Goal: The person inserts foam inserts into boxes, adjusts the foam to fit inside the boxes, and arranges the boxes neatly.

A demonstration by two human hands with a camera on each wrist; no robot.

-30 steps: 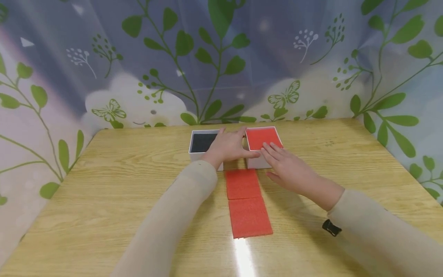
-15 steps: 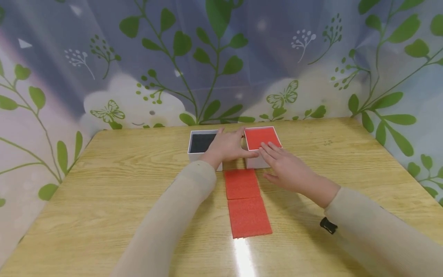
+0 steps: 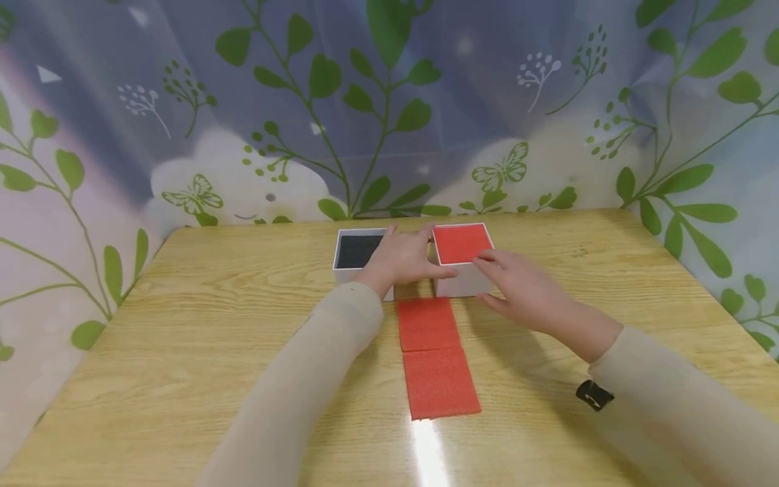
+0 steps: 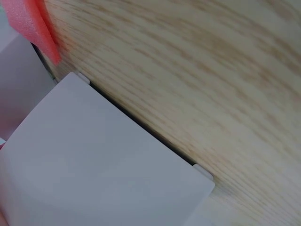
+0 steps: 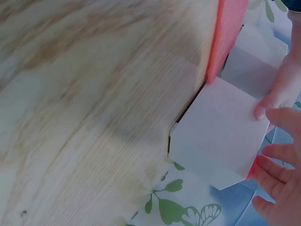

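Two white boxes stand side by side at the table's back. The left box [image 3: 347,274] has a black inside [image 3: 356,251]; the right box [image 3: 459,283] shows a red flat surface [image 3: 461,243] near its rim. My left hand [image 3: 402,257] spreads over the gap between them, thumb against the right box's front edge and fingers by the left box's rim. My right hand [image 3: 529,287] is at the right box's front right corner, fingertips close to the rim, fingers loosely bent. In the right wrist view, its fingers [image 5: 277,172] lie beside the red edge.
Two red foam-like squares [image 3: 428,325] [image 3: 441,382] lie end to end on the wooden table [image 3: 213,338], in front of the boxes. A curtain [image 3: 389,115] with leaf prints hangs behind. A black clip [image 3: 594,395] is beside my right sleeve.
My right hand has drawn back to the right, its fingertips moving off the red surface to the box's front right corner. The left hand and both boxes stay in place.
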